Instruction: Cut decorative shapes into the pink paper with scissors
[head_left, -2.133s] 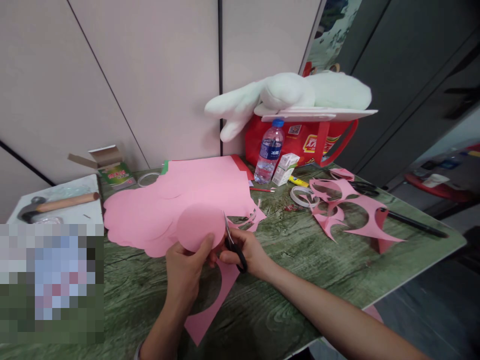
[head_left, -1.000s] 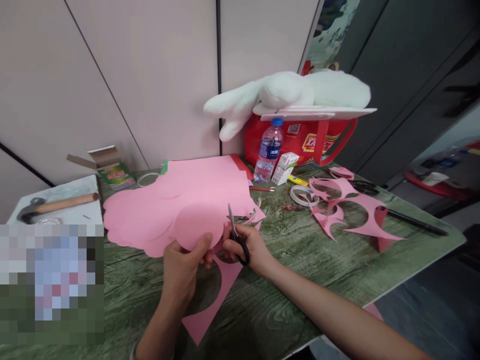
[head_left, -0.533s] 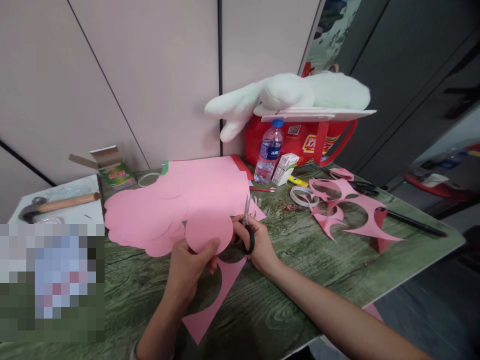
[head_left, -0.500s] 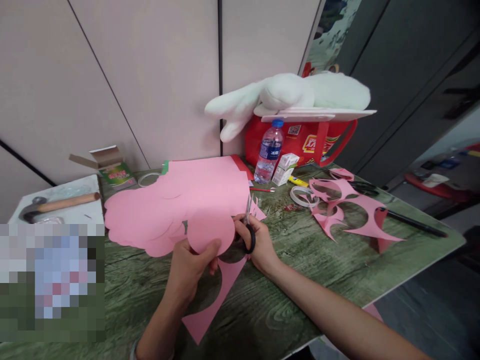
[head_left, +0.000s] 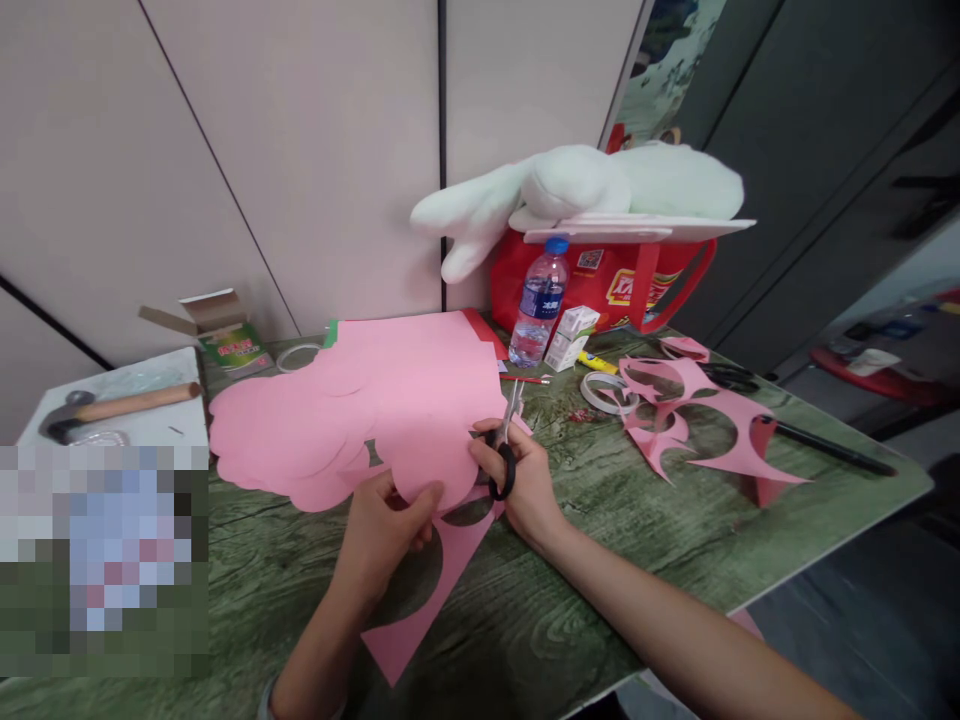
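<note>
A pink paper disc [head_left: 435, 460] is pinched by the left hand's fingers [head_left: 426, 505], while black-handled scissors [head_left: 504, 465] are gripped in the right hand's fingers [head_left: 489, 448], just beside the disc, above the bench [head_left: 570, 610].

Left forearm [head_left: 322, 625] enters at the lower edge, toward 7 o'clock, and inclines to 1 o'clock; a cuff [head_left: 268, 698] shows at its lower end. Left hand [head_left: 379, 528] lies at 7 o'clock of view centre, closed in a pinch. Left thumb [head_left: 427, 502] is uppermost, directed between 1 and 2 o'clock; other fingers are bent, partly hidden. Right forearm [head_left: 667, 625], bare over its visible length, enters from 4 o'clock and runs toward 10 o'clock. Right hand [head_left: 529, 490] is at 5 o'clock, fingers curled in a closed grip, foremost fingertips toward 10 o'clock. Hands are apart.
</note>
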